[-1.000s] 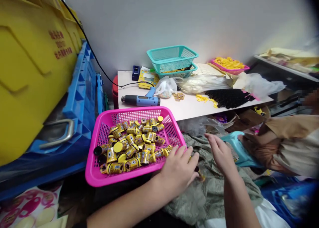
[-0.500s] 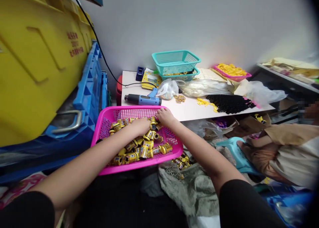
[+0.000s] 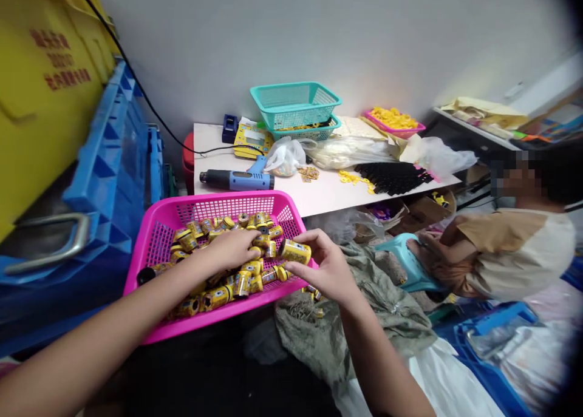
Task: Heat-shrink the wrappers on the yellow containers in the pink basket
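A pink plastic basket [image 3: 157, 223] holds many small yellow cylinders [image 3: 243, 281] with printed labels, some with dark open ends. My left hand [image 3: 230, 250] reaches into the pile, fingers bent and pressed together among the cylinders; what they grip is partly hidden. Over the basket's right side, my right hand [image 3: 330, 265] pinches one larger-looking yellow cylinder [image 3: 295, 251] between thumb and fingers, its dark end pointing left. A black-ended piece [image 3: 146, 275] lies at the basket's left side.
Behind the basket, a white table [image 3: 291, 201] bears a blue heat gun [image 3: 237, 179], teal baskets [image 3: 296, 104], plastic bags and black strips [image 3: 392, 178]. Blue crates [image 3: 102, 180] stand at left. A grey-green sack [image 3: 310, 338] lies at right, near a seated person [image 3: 510, 253].
My right hand has left the basket's far rim, come nearer, and now holds a yellow cylinder. My left hand stays in the pile. The view has swung to the right.
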Tool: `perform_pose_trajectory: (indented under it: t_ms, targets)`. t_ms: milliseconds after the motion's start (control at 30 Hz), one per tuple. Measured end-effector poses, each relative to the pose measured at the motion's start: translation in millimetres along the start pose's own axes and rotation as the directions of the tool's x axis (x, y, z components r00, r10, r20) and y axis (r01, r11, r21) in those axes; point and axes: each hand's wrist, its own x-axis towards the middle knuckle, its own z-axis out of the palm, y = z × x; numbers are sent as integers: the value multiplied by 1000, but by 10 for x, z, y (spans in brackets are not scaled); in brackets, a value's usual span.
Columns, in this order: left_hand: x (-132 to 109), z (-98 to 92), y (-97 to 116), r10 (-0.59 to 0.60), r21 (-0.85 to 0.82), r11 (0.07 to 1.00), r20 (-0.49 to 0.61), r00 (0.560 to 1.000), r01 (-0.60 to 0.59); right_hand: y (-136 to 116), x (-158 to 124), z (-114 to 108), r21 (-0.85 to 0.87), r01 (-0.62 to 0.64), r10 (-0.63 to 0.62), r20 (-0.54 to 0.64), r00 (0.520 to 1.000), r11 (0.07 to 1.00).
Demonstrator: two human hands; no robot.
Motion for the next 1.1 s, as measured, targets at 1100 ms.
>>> perform_pose_trajectory:
  t_ms: [1100]
  targets:
    - [-539,540,1322,428,-232,783,-471,771,-577,509,-866,-400,-291,-62,-177,-723,668,955]
